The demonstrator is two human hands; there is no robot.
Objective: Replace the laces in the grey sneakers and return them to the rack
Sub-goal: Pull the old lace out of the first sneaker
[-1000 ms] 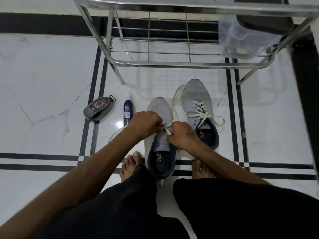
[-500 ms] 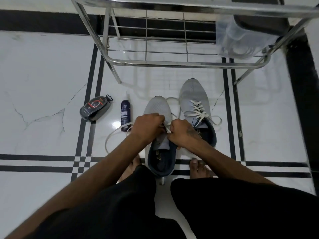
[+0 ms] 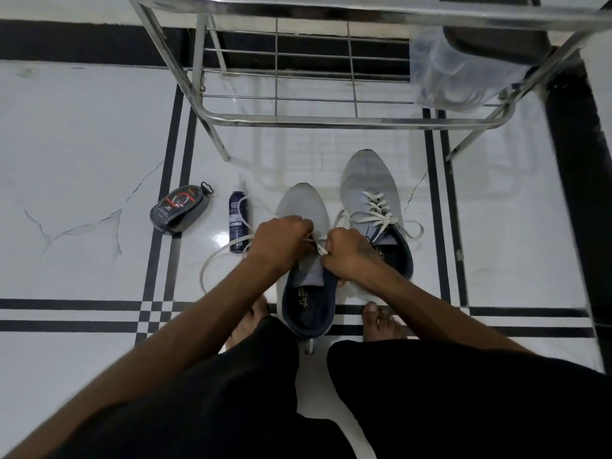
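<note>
Under both hands [image 3: 281, 241], near sneaker's [image 3: 303, 207] eyelets & lace [image 3: 217, 258] path hidden.

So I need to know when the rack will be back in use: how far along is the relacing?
Roughly halfway. The right sneaker looks laced, ends loose. The left hand and right hand are threading a white lace through the left sneaker. Both shoes sit on the floor, not yet on the rack.

Two grey sneakers [image 3: 303, 260] sit at frame centre, two white laces [image 3: 381, 217], one spray can [image 3: 239, 223], one shoe-polish sponge case [image 3: 180, 212] at left, one metal rack [image 3: 331, 117] along the top, two hands [image 3: 281, 241], two bare feet [image 3: 381, 321].
</note>
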